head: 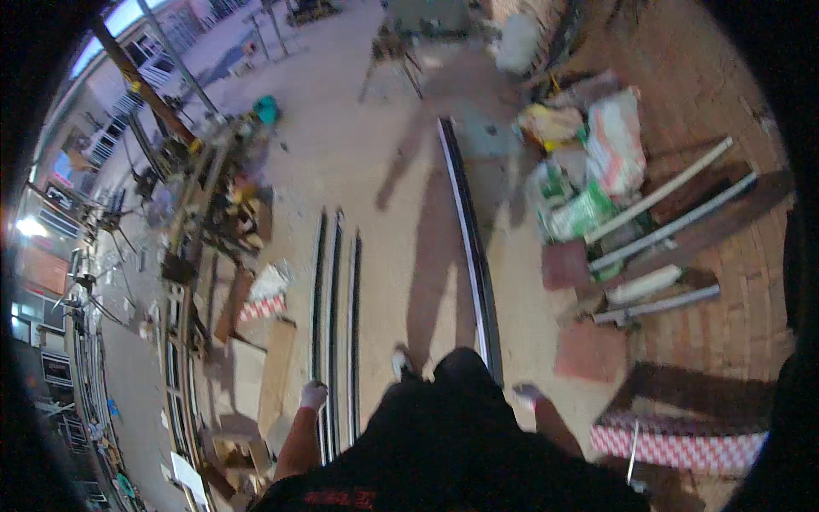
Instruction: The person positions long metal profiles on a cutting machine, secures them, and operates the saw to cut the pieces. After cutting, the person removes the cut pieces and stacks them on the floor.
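Observation:
Both hands wear pale gloves and hang low at the sides of the body. My left hand (314, 395) is beside the near part of several long, dark metal profiles (333, 288) lying side by side on the ground; whether it touches one cannot be told. My right hand (528, 395) is just right of the near end of a long dark profile with a light edge (467, 243), which lies on the floor ahead. The fingers of both hands are too small and blurred to read. A light shoe (402, 363) shows ahead of the dark clothing.
Plastic sacks (614, 141) and light bars (672, 189) lie at the right, by reddish tiles (590, 352). A red-and-white checked box (678, 445) sits at lower right. A cluttered rack (185, 256) runs along the left, near a cardboard piece (276, 371). A trestle (390, 51) stands ahead.

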Motion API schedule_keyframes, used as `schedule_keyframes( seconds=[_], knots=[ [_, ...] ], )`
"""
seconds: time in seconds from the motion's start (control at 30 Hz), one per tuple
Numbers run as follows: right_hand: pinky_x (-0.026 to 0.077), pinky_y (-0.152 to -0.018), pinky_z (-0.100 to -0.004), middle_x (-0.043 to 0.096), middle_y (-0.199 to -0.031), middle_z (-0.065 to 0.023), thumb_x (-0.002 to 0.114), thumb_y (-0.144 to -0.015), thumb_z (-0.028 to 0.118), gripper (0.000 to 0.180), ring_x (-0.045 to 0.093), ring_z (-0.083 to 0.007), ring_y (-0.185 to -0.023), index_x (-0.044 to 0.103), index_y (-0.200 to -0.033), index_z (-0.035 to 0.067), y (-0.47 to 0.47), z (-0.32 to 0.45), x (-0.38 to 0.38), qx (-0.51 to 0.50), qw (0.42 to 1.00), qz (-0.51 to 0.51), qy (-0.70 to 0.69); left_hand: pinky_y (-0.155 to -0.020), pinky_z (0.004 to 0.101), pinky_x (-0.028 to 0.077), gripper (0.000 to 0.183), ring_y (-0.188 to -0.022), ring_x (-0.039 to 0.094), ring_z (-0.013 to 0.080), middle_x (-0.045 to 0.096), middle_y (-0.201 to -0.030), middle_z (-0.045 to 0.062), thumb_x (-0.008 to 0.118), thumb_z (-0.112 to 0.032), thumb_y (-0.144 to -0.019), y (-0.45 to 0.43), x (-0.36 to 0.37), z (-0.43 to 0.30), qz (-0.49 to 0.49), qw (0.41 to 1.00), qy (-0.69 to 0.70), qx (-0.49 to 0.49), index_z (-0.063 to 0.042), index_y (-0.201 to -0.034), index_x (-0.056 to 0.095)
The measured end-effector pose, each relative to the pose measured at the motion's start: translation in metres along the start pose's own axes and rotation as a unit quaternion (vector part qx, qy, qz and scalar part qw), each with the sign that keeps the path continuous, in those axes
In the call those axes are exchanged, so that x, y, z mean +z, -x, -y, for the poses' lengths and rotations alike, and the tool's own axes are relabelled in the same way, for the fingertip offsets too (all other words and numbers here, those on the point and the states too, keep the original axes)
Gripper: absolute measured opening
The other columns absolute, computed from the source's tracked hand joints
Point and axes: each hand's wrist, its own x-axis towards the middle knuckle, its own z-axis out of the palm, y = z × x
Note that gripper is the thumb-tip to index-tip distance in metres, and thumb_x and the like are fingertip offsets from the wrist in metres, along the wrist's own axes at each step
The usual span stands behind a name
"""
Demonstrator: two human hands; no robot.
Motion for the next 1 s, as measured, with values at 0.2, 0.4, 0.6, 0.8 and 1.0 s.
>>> schedule_keyframes(
  seconds=[0.2,0.4,0.6,0.8,1.0],
  knots=[
    [0.05,-0.087,-0.0493,0.069,-0.106,-0.0134,0.053,-0.089,0.038,0.034,0.064,-0.0356,-0.098,0.068,-0.1,0.01,-0.073,0.005,0.021,-0.03,0.928,0.007,0.37,-0.094,0.0448,0.05,0.034,-0.107,0.064,0.0381,0.069,-0.111,0.02,0.057,-0.035,-0.084,-0.105,-0.095,-0.099,-0.025,0.988,-0.147,-0.039,-0.011,-0.105,0.071],
    [0.055,-0.08,-0.0496,0.072,-0.097,-0.0149,0.05,-0.09,0.028,0.033,0.07,-0.0342,-0.089,0.069,-0.105,0.006,-0.197,-0.012,0.009,-0.067,0.868,0.165,0.463,-0.088,0.0455,0.053,0.034,-0.099,0.067,0.0373,0.07,-0.103,0.021,0.057,-0.034,-0.084,-0.197,-0.081,-0.204,-0.047,0.964,-0.245,0.094,-0.01,-0.105,0.069],
    [0.055,-0.071,-0.0478,0.072,-0.094,-0.012,0.053,-0.091,0.025,0.032,0.07,-0.032,-0.082,0.066,-0.114,0.007,-0.31,0.06,-0.096,-0.052,0.918,0.067,0.387,-0.076,0.0473,0.052,0.036,-0.087,0.065,0.0403,0.067,-0.089,0.022,0.06,-0.038,-0.085,-0.234,-0.044,-0.388,0.046,0.976,-0.071,0.203,-0.006,-0.1,0.065],
    [0.054,-0.077,-0.0388,0.069,-0.105,-0.0128,0.049,-0.099,0.029,0.034,0.067,-0.0252,-0.095,0.061,-0.119,0.005,-0.39,0.139,-0.201,0.04,0.963,-0.233,-0.131,-0.081,0.0456,0.052,0.035,-0.095,0.066,0.0373,0.068,-0.102,0.021,0.063,-0.035,-0.087,-0.274,-0.051,-0.553,0.063,0.942,-0.19,0.268,-0.006,-0.105,0.067],
    [0.051,-0.085,-0.0372,0.07,-0.106,-0.0151,0.053,-0.099,0.025,0.035,0.066,-0.026,-0.092,0.062,-0.118,-0.002,-0.328,0.145,-0.157,0.117,0.825,-0.417,-0.363,-0.084,0.0447,0.052,0.041,-0.098,0.066,0.0367,0.069,-0.101,0.017,0.05,-0.043,-0.094,-0.365,-0.026,-0.617,0.26,0.832,-0.407,0.272,-0.008,-0.109,0.066]
  ],
)
